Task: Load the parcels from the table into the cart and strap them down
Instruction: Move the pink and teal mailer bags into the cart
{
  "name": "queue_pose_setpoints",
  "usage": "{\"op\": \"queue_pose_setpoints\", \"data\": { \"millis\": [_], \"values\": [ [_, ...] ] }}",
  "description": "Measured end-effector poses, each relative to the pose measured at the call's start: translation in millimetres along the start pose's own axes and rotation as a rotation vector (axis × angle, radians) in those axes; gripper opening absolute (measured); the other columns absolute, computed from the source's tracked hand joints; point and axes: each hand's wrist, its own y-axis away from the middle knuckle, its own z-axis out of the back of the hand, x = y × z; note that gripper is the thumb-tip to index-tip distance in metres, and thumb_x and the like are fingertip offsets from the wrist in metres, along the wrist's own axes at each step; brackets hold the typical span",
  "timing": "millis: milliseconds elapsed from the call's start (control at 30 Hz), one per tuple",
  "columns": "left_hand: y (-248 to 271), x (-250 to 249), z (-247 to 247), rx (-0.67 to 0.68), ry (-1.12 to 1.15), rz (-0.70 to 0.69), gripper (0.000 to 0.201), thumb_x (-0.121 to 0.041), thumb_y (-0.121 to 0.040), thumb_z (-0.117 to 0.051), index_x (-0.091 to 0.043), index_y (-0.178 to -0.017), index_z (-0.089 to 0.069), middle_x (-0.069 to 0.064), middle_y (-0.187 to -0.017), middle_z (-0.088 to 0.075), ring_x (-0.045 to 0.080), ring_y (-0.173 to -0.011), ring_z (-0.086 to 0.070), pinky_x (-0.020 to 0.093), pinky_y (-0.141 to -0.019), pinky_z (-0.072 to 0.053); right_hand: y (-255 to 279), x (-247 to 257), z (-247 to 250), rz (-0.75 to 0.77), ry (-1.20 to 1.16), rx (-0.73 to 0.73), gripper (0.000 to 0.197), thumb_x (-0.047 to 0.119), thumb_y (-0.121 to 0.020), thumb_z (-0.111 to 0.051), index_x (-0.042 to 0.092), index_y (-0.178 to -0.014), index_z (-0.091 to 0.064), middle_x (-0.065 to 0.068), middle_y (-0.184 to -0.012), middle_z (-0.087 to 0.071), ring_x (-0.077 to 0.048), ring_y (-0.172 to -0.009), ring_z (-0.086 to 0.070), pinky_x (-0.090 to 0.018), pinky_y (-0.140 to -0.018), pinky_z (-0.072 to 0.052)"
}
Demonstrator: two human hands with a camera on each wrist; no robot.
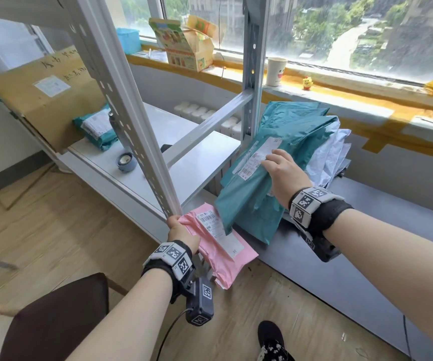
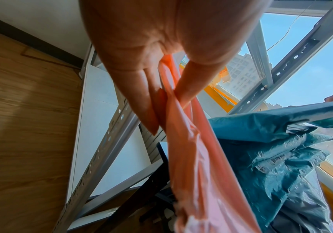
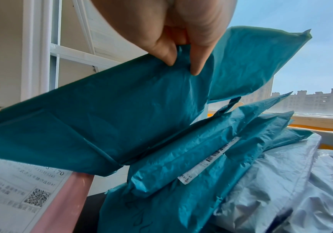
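A pink mailer parcel (image 1: 220,246) with a white label sticks out over the front edge of the grey table (image 1: 366,243). My left hand (image 1: 181,230) pinches its left edge; in the left wrist view the pink parcel (image 2: 197,157) runs between thumb and fingers (image 2: 147,100). My right hand (image 1: 285,173) grips the top teal parcel (image 1: 270,162), lifted at a tilt off the pile, fingers (image 3: 197,63) under it and thumb on its label side. More teal parcels (image 3: 191,165) and pale grey parcels (image 1: 332,152) lie stacked beneath. No cart is in view.
A grey metal shelf rack (image 1: 142,142) stands left of the table, one upright right beside my left hand. It holds a small teal parcel (image 1: 98,128), a cardboard box (image 1: 43,95) and a lid (image 1: 124,160). The window sill (image 1: 340,87) carries a cup and cartons. My foot (image 1: 272,342) is on the wooden floor.
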Motion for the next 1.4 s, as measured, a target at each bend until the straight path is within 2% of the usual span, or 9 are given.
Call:
{"op": "queue_pose_setpoints", "data": {
  "millis": [233,367,567,733,867,1033,1133,1300,1400],
  "values": [
    [0.4,0.1,-1.7,-0.009,-0.004,0.014,0.048,0.003,-0.087,-0.046,-0.013,-0.127,-0.023,0.005,-0.076,-0.04,0.031,-0.081,-0.056,0.047,-0.081,-0.057,-2.1,0.4,-2.3,0.037,-0.024,-0.035,0.042,-0.017,-0.087,-0.034,-0.005,-0.122,-0.056,-0.015,-0.127,-0.054,-0.028,-0.139,-0.026,-0.03,-0.112,-0.026],
    [0.9,-0.2,-0.1,-0.012,-0.009,0.007,0.051,0.005,-0.086,-0.047,-0.012,-0.128,-0.023,0.006,-0.081,-0.042,0.034,-0.089,-0.06,0.048,-0.082,-0.056,-6.4,4.3,-4.1,0.058,-0.045,-0.055,0.039,-0.018,-0.088,-0.036,-0.008,-0.119,-0.058,-0.017,-0.127,-0.055,-0.03,-0.139,-0.029,-0.036,-0.11,-0.032],
    [2.8,3.0,3.3,-0.012,-0.011,-0.001,0.055,0.004,-0.086,-0.049,-0.011,-0.131,-0.022,0.008,-0.09,-0.043,0.034,-0.1,-0.058,0.047,-0.086,-0.055,-6.5,4.4,-7.2,0.027,-0.039,0.001,0.041,-0.014,-0.089,-0.035,-0.003,-0.123,-0.056,-0.012,-0.13,-0.052,-0.024,-0.14,-0.025,-0.034,-0.11,-0.034],
    [3.4,9.0,4.4,0.001,-0.053,0.006,0.054,0.003,-0.086,-0.051,-0.011,-0.13,-0.023,0.002,-0.077,-0.039,0.027,-0.083,-0.052,0.039,-0.08,-0.056,-0.9,-3.2,-15.7,-0.046,-0.01,0.056,0.039,-0.013,-0.089,-0.036,-0.001,-0.118,-0.059,-0.011,-0.121,-0.057,-0.024,-0.131,-0.033,-0.034,-0.103,-0.04],
    [2.6,13.5,3.8,0.003,-0.072,0.012,0.053,0.001,-0.086,-0.051,-0.011,-0.129,-0.023,0.002,-0.078,-0.041,0.026,-0.081,-0.052,0.037,-0.077,-0.055,0.2,-9.6,-23.2,-0.089,0.015,0.106,0.038,-0.012,-0.087,-0.037,0.0,-0.114,-0.06,-0.011,-0.114,-0.06,-0.025,-0.122,-0.038,-0.037,-0.095,-0.047],
    [4.4,13.3,4.2,-0.013,-0.05,0.017,0.053,0.0,-0.087,-0.052,-0.011,-0.131,-0.023,0.014,-0.104,-0.051,0.03,-0.093,-0.056,0.031,-0.075,-0.049,-2.1,-10.0,-25.2,-0.081,0.043,0.133,0.032,-0.011,-0.085,-0.038,0.001,-0.104,-0.061,-0.011,-0.106,-0.06,-0.026,-0.117,-0.041,-0.038,-0.091,-0.05],
    [4.8,12.1,2.6,-0.006,-0.014,0.031,0.053,0.001,-0.087,-0.051,-0.012,-0.13,-0.023,0.013,-0.101,-0.049,0.031,-0.091,-0.055,0.034,-0.076,-0.052,-3.2,-9.8,-24.8,-0.078,0.056,0.144,0.03,-0.013,-0.083,-0.039,0.0,-0.099,-0.06,-0.012,-0.103,-0.06,-0.027,-0.115,-0.042,-0.039,-0.089,-0.051],
    [5.0,13.5,-6.5,0.037,-0.012,0.028,0.057,0.003,-0.085,-0.056,-0.013,-0.13,-0.024,0.018,-0.119,-0.05,0.035,-0.109,-0.055,0.043,-0.091,-0.052,-1.5,-14.1,-26.9,-0.055,0.093,0.145,0.029,-0.012,-0.084,-0.04,0.0,-0.1,-0.06,-0.012,-0.103,-0.06,-0.026,-0.115,-0.043,-0.038,-0.088,-0.051],
    [6.7,11.2,-8.8,0.005,-0.083,-0.036,0.05,0.002,-0.087,-0.05,-0.016,-0.127,-0.027,0.014,-0.104,-0.054,0.033,-0.092,-0.06,0.041,-0.08,-0.056,2.9,-23.0,-31.8,-0.048,0.111,0.16,0.026,-0.01,-0.081,-0.045,0.001,-0.099,-0.06,-0.01,-0.103,-0.06,-0.026,-0.114,-0.043,-0.038,-0.086,-0.052]
  ]
}}
